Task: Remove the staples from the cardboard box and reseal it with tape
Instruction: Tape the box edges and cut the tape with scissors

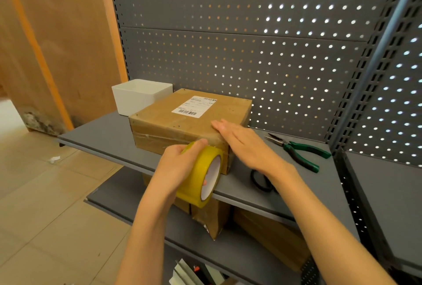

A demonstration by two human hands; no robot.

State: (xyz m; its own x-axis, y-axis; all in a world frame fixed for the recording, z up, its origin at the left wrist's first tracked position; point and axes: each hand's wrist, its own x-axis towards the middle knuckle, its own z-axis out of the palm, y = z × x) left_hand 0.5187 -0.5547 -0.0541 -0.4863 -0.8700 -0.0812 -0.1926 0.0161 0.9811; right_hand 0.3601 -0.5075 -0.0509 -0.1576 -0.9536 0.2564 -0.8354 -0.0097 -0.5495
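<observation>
**Taping up a box on the grey shelf**

Grey metal shelf [109, 133] with a pegboard back panel [228, 33] behind it, so that's the workspace. The cardboard box [182, 122] sits on the shelf with a white shipping label [196, 106] on top, and a white plastic bin [139, 95] is tucked right behind its left rear corner.

Left hand [180, 166] is wrapped tight around a roll of yellow packing tape [205, 177], held at the box's near right corner by the shelf's front edge. Right hand [242, 143] is flat, fingers straight and together, palm pressed on the box's right corner, gripping nothing.

Green-handled pliers [299, 150] lie on the shelf to the right, well apart from the box. Black-handled scissors [261, 180] are partly hidden under the right forearm. More cardboard boxes [269, 234] sit on the lower shelf.
</observation>
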